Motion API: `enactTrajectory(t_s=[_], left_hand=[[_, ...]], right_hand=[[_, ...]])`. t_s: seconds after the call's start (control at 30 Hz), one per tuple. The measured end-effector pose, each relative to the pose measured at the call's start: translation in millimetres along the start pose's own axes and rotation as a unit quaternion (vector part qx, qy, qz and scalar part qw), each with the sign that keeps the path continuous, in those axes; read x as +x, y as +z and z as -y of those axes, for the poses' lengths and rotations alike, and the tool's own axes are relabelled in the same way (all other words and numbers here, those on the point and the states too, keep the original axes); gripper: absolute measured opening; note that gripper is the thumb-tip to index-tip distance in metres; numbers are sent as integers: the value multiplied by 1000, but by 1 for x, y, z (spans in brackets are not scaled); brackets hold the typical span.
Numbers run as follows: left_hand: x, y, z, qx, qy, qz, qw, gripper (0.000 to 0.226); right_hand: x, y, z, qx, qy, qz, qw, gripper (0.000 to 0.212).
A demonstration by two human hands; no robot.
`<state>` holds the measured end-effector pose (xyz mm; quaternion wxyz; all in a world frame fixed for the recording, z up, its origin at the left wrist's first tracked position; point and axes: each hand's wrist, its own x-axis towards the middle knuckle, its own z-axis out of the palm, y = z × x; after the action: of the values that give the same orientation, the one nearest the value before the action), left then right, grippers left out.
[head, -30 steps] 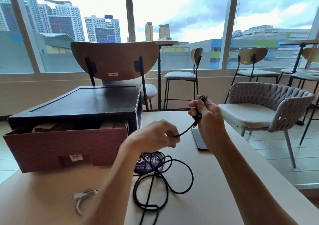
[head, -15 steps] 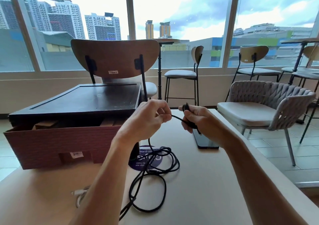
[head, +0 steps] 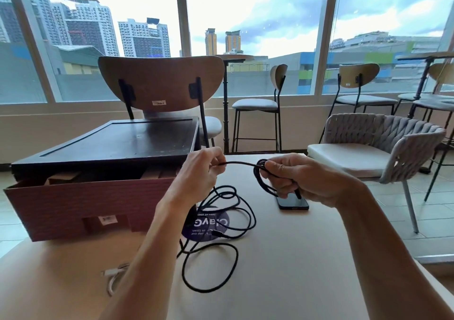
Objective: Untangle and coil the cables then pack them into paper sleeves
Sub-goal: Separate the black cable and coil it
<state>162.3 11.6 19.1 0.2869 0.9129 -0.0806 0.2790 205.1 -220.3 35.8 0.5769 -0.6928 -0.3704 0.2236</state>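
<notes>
A long black cable (head: 222,224) lies in loose loops on the beige table (head: 294,270). Both hands are raised above the table's middle. My right hand (head: 297,179) grips a small coil of that cable wound round its fingers, with one end poking down from the fist. My left hand (head: 201,169) pinches the strand that runs across to the right hand, and the rest hangs down from it to the loops below. A white cable (head: 114,276) lies at the near left, partly hidden by my left forearm.
A cardboard box (head: 81,204) with a dark tray (head: 118,142) on top stands at the left. A black phone (head: 293,203) lies under my right hand. A round purple sticker (head: 208,224) sits beneath the loops. Chairs (head: 375,147) stand beyond the table.
A coil has built up on my right hand, which moved right and down. My left hand rose from the table and now holds the strand level with the right. The loops on the table shifted.
</notes>
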Motion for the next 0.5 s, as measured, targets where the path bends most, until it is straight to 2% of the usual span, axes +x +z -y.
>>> enactTrajectory(t_s=[0.13, 0.27, 0.4, 0.5], left_hand=[[0, 4, 4, 1, -45, -7, 999, 9], [-2, 8, -3, -74, -102, 107, 986, 8], [-4, 10, -18, -238, -163, 185, 939, 11], [-5, 9, -28, -352, -161, 232, 892, 13]], right_hand=[[-2, 1, 6, 148, -58, 7, 987, 22], [4, 2, 12, 254, -123, -19, 959, 23], [10, -2, 11, 303, -159, -74, 937, 25], [12, -4, 10, 309, -165, -112, 930, 26]])
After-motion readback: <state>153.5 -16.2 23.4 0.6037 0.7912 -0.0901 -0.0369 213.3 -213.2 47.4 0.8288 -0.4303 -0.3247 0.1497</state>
